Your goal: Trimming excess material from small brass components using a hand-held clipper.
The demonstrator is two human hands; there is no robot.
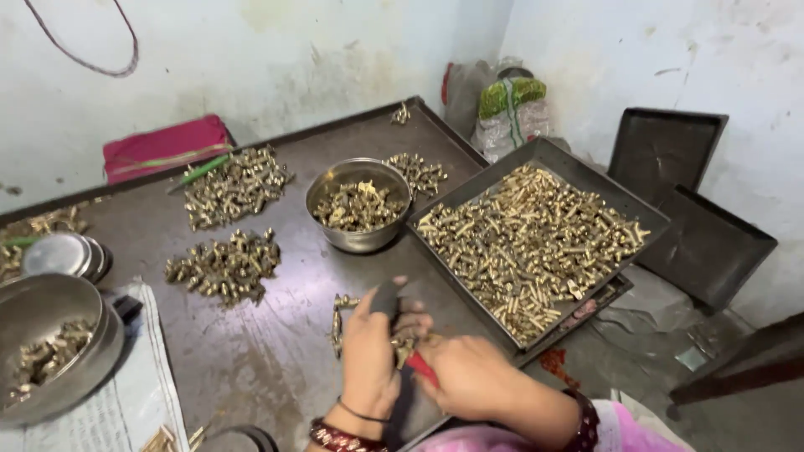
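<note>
My left hand (370,350) is closed around a dark rounded tool handle (385,298) near the table's front edge. My right hand (467,375) grips a red-handled tool (423,368) right beside it, with small brass fittings (405,341) between the two hands. A short row of brass pieces (337,322) lies just left of my left hand. A large dark tray (643,213) full of brass fittings sits to the right. A steel bowl (358,240) holding brass parts stands behind my hands.
Several loose brass piles (226,266) lie on the dark metal table (268,360). Steel bowls (50,351) and lids (59,254) sit at the left on newspaper. Empty dark trays (703,243) lean at the right wall, bags (511,113) in the corner, a pink cloth (163,146) behind.
</note>
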